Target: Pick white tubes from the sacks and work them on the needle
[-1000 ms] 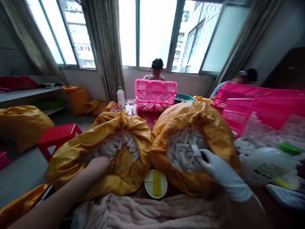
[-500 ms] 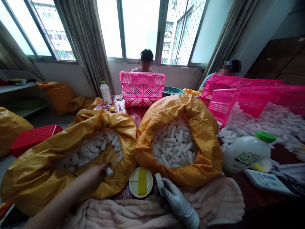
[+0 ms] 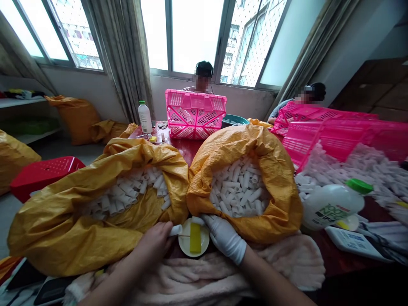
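My bare left hand (image 3: pixel 156 243) pinches a small white tube (image 3: pixel 175 230) at the left rim of a small white dish (image 3: pixel 185 246) that holds a yellow strip (image 3: pixel 195 238). My right hand (image 3: pixel 225 236), in a white glove, is closed on another white piece (image 3: pixel 198 220) just above the dish. A thin needle-like stick lies across the dish between the hands. Two open orange sacks stand behind the dish, the left sack (image 3: pixel 63 221) and the right sack (image 3: pixel 274 170), both filled with white tubes (image 3: pixel 239 191).
A pale pink fluffy cloth (image 3: pixel 197 280) covers the near edge. A white bottle with a green cap (image 3: pixel 331 204) lies at the right by a heap of white tubes (image 3: pixel 360 165). Pink baskets (image 3: pixel 195 114) and two seated people are beyond. A red stool (image 3: pixel 41 172) stands left.
Both hands have left the sacks and come together at the dish, each with a white piece. The camera has tilted down and steadied.
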